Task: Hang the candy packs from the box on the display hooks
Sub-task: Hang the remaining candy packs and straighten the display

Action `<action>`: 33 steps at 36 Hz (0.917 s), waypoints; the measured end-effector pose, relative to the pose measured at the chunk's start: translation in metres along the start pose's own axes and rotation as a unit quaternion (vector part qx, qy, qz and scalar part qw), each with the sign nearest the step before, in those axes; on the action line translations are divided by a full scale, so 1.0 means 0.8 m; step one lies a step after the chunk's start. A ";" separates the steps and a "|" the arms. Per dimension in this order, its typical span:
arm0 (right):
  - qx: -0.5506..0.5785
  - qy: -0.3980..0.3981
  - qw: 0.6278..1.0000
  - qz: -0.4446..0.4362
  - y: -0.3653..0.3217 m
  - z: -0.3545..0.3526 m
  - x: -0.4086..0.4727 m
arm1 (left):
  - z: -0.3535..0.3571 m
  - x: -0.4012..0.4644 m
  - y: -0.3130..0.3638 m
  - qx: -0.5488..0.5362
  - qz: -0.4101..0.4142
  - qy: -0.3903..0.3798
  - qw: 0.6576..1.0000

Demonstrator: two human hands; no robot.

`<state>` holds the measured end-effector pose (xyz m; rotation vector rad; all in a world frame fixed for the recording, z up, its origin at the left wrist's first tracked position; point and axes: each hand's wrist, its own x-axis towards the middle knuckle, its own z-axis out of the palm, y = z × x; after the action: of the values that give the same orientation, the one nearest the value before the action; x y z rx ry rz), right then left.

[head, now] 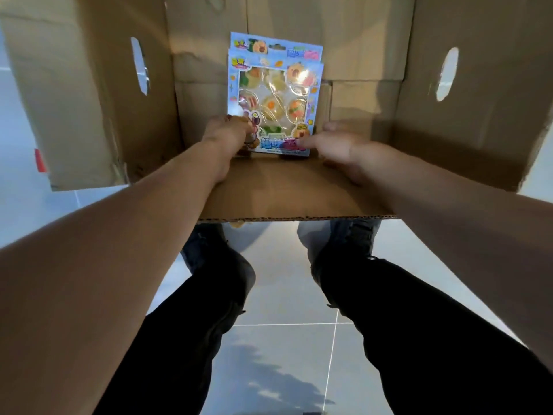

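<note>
A person reaches into an open cardboard box [434,121] on the floor. Their left hand [229,133] grips the top candy pack [273,97]; another pack [276,44] lies beneath. The right hand [335,148] hovers beside, fingers loose. No hooks visible; hanging apparently remains.

glossy grey tile floor [287,348], white grout lines [331,363] crossing it, soft light reflections across the tiles
</note>
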<state>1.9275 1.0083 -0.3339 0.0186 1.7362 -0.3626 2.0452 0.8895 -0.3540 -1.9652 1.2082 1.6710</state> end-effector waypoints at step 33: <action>0.384 0.237 0.890 -0.063 -0.042 -0.059 -0.294 | -0.085 -0.282 0.066 -0.112 0.102 0.011 0.988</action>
<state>1.9225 1.0327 -0.0930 0.6157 1.9629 -1.2075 2.0570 0.9018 -0.1132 -2.0508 1.3178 1.9680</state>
